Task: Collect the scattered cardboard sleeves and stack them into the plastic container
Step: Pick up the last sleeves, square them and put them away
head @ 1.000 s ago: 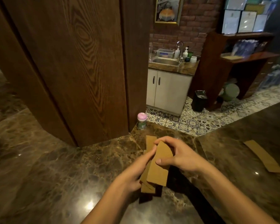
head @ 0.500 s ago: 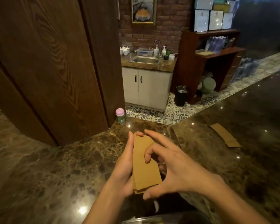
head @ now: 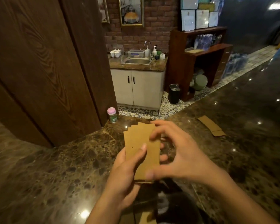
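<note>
A small stack of flat brown cardboard sleeves (head: 141, 143) is fanned slightly at its top and held above the dark marble counter (head: 47, 167). My left hand (head: 124, 178) grips the stack from below, thumb pressed on its front. My right hand (head: 176, 159) curls around the stack's right edge, with fingertips at the top and the thumb at the bottom corner. Another loose cardboard sleeve (head: 211, 126) lies flat on the counter to the right. At the bottom edge a brown cardboard piece (head: 144, 215) shows below my wrists; I cannot make out the plastic container.
A small jar with a pink lid (head: 112, 115) stands at the counter's far edge beside a wooden pillar (head: 47, 62). Beyond are a sink cabinet (head: 138, 88), a black bin (head: 174, 93) and wooden shelving (head: 200, 59) on a tiled floor.
The view has swung so the room shifted left. My left thumb now lies across the front of the stack, and the sleeves have fanned at the top while my right hand squares the edge.
</note>
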`<state>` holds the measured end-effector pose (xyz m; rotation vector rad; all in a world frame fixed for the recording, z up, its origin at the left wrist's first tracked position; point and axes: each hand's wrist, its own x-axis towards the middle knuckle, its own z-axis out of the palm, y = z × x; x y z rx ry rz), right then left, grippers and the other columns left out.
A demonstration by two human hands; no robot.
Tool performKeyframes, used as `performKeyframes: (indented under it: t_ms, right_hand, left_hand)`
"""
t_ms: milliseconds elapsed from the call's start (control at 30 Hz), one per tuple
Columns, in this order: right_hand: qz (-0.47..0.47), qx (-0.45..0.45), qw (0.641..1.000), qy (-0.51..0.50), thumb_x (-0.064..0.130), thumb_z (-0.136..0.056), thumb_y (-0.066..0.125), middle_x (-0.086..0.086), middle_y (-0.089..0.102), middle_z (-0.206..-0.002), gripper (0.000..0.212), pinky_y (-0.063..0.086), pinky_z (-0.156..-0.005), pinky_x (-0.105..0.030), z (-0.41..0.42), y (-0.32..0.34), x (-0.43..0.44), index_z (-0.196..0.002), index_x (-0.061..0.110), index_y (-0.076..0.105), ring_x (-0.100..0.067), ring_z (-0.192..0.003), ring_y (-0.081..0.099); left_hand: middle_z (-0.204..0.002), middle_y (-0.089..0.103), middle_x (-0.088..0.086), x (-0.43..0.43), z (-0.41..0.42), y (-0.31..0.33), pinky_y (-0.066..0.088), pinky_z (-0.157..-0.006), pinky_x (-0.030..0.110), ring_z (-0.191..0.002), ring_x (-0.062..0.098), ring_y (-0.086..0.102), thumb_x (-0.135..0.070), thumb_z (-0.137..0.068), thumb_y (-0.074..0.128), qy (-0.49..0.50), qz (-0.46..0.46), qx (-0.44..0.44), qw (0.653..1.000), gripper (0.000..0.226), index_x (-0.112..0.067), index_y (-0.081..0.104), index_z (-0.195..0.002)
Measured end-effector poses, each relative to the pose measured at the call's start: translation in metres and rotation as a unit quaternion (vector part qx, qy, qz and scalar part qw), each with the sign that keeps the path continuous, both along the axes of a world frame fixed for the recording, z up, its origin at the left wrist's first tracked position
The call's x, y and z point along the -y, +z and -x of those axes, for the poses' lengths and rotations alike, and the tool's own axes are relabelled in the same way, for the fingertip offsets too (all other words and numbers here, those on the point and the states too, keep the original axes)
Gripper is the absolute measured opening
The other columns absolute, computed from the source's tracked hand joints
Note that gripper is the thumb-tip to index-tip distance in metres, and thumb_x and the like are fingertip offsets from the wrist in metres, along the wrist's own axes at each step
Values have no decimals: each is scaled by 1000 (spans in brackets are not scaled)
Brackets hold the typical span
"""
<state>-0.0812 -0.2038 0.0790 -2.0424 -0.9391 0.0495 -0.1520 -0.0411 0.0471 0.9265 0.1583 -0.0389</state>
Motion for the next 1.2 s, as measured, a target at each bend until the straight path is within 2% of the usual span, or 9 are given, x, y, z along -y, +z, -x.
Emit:
performKeyframes:
  t_ms: [133,233,433,533,633,700,867,1000,1200]
  right_hand:
    - [-121,-127,983,-58,40,-70,92,17,72,-115,69,59,-81,-17,1,3,0,-131,40,59,3,-105,69]
    - [-123,-133,983,-30,22,-82,87,4,79,-106,42,64,-78,-34,1,6,3,-120,25,73,-15,-95,77]
    - [-212,-125,957,-153,14,-81,87,0,79,-97,37,65,-70,-30,3,1,2,-111,21,67,-14,-85,79]
    - [-73,-161,981,-84,22,-79,90,1,74,-99,48,67,-70,-38,-3,8,20,-115,34,60,-20,-86,77]
    - [130,-128,983,17,40,-77,89,8,74,-99,31,65,-74,-43,-3,14,24,-101,36,69,-12,-86,74]
    - [132,-101,986,9,47,-79,85,10,77,-90,23,64,-72,-37,0,12,15,-92,32,74,-6,-80,73]
    - [-103,-150,976,-121,32,-90,76,5,81,-90,18,64,-65,-32,5,1,6,-104,21,73,-11,-77,79]
    - [-373,-364,851,-73,17,-84,72,-8,81,-107,41,65,-74,-32,19,-11,-1,-124,16,66,-23,-95,79]
    - [-342,-362,863,-82,24,-83,72,-6,81,-111,36,62,-80,-32,36,-28,-23,-118,16,73,-23,-103,77]
  left_hand:
    - [-100,77,17,6,10,6,63,-63,43,-79,32,75,-14,-77,70,48,-32,8,998,42,-12,64,-118]
    - [-103,75,22,8,14,6,63,-70,45,-78,39,73,-16,-84,69,56,-55,17,997,31,-14,68,-115]
    - [-99,77,19,6,17,1,62,-61,32,-75,31,75,-3,-76,73,129,-68,29,989,39,-7,64,-114]
    - [-100,77,14,-4,13,-1,61,-70,30,-89,27,75,-5,-73,79,155,-94,31,983,42,-7,65,-113]
    - [-98,76,14,-14,11,-1,59,-75,36,-92,29,72,-12,-71,86,119,-182,39,975,44,-7,67,-110]
    - [-99,76,12,-16,12,-1,59,-76,41,-91,29,72,-18,-74,83,79,-222,42,971,38,-12,69,-109]
    - [-111,74,23,-14,14,7,62,-74,39,-95,35,72,-20,-95,59,45,-100,32,993,31,-8,64,-123]
    - [-111,76,16,-18,14,6,61,-76,34,-101,30,73,-13,-83,67,102,-117,50,987,41,-8,61,-124]
    - [-107,76,12,-11,13,5,59,-75,30,-97,25,74,-8,-77,75,114,-156,70,979,43,-9,64,-119]
